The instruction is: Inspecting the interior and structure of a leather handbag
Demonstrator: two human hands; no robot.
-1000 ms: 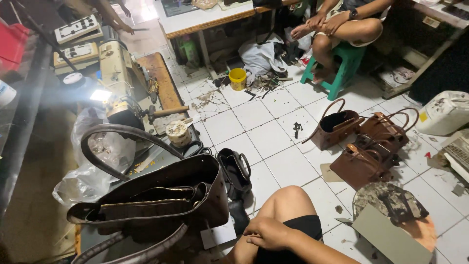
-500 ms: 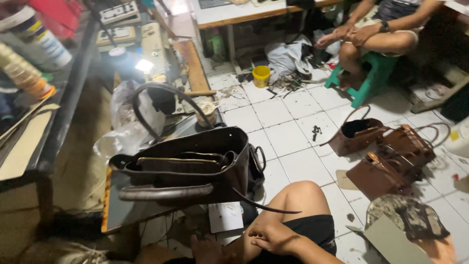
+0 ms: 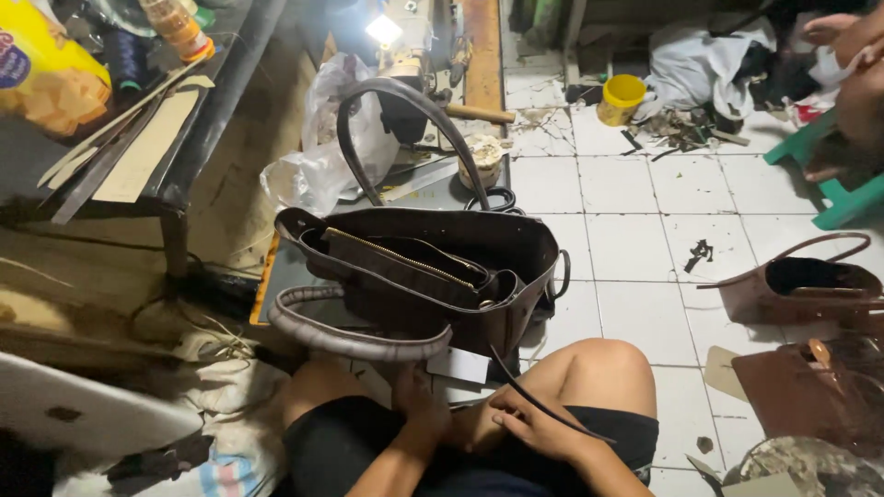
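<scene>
A dark brown handbag (image 3: 424, 276) stands open-mouthed at the near edge of the sewing table (image 3: 276, 276), directly ahead of both hands. The right hand (image 3: 534, 421) pinches a thin dark strap (image 3: 539, 400) slanting bagward; the left hand (image 3: 419, 400), fingers loosely curled and empty, lies nearer the bag.

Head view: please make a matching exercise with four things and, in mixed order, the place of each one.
Things:
1. dark brown handbag
2. yellow cup
3. green stool
4. white tag

Places:
A. at the right edge, on the tiled floor
B. just below the bag, above the person's hands
C. in the middle, open, on the sewing table
D. far on the floor, beside a pile of scraps

Pairs: 1-C, 2-D, 3-A, 4-B
</scene>
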